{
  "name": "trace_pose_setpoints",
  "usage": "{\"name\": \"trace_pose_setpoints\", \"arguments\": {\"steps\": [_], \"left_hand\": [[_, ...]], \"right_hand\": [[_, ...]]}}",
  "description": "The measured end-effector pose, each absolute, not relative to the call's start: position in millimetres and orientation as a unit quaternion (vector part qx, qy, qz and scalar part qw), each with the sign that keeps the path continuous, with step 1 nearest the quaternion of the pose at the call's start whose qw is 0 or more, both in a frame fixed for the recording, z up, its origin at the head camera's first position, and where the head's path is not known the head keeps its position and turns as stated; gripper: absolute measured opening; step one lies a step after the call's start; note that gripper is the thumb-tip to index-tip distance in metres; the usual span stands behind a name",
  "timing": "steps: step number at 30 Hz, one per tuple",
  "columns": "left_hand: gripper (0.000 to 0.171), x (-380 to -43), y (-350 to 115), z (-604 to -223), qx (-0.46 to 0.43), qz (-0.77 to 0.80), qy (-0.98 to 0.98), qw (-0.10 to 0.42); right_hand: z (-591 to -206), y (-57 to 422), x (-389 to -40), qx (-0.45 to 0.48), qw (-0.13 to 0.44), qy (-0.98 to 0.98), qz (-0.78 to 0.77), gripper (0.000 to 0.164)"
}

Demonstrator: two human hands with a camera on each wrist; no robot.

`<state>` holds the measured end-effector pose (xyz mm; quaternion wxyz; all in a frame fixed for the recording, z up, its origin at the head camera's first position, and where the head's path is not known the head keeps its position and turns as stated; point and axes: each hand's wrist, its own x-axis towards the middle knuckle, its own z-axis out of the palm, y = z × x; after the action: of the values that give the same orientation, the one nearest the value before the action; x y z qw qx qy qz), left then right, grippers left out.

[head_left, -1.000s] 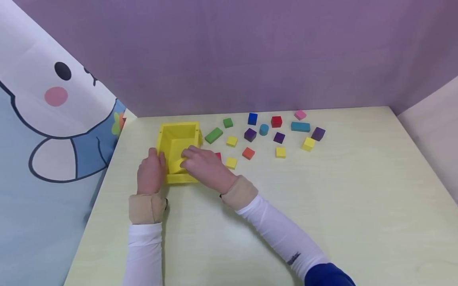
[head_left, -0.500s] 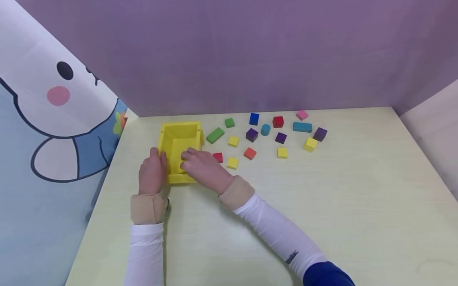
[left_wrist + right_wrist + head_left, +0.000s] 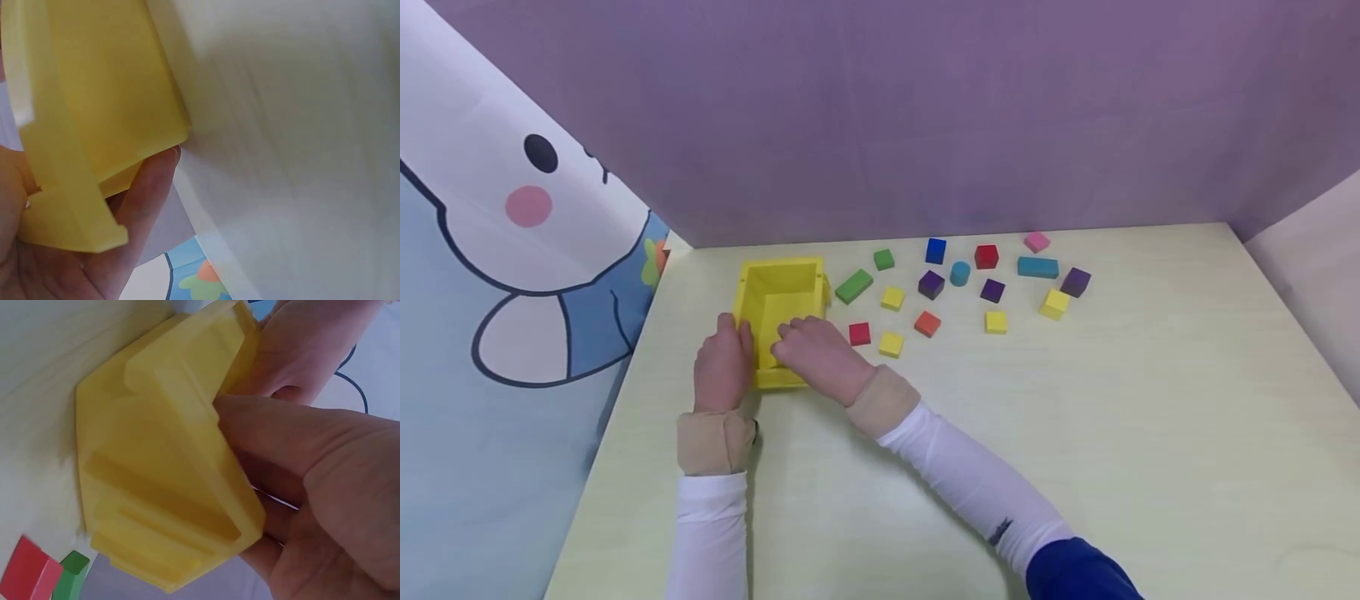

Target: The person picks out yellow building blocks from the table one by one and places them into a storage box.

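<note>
Holding the yellow box [image 3: 779,380] on the table [image 3: 1037,433] with the left hand [image 3: 723,367], left of the middle of the head view, gripping by the left wall. Dipping over the lower right part of the box with the right hand [image 3: 822,358], bent at the fingers; cannot tell if pinching anything inside. Showing a red block [image 3: 860,334], a yellow block [image 3: 891,344] and a long green block [image 3: 854,287] just right of the box, with a blue block [image 3: 936,251] and a pink block [image 3: 1037,242] farther up and right.
</note>
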<state>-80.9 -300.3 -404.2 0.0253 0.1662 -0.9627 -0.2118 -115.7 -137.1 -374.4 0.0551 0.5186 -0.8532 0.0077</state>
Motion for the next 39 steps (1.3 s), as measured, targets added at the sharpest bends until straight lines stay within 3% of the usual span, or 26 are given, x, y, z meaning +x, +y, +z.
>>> {"name": "trace_pose_setpoints", "arguments": {"steps": [16, 32, 39], "left_hand": [[0.037, -78.7, -297.9, -403.9, 0.172, -0.21, -0.962, 0.024], [0.037, -79.6, -298.9, -405.6, 0.163, -0.202, -0.965, 0.034], [0.037, -79.1, -299.2, -405.8, 0.154, -0.202, -0.966, 0.049]], "right_hand": [[-381.2, -149.8, -126.0, 0.496, 0.0, -0.868, -0.013, 0.009], [-382.4, -149.3, -129.6, 0.511, -0.003, -0.86, -0.012, 0.013], [-378.5, -141.9, -127.7, 0.533, 0.019, -0.845, 0.031, 0.029]]}}
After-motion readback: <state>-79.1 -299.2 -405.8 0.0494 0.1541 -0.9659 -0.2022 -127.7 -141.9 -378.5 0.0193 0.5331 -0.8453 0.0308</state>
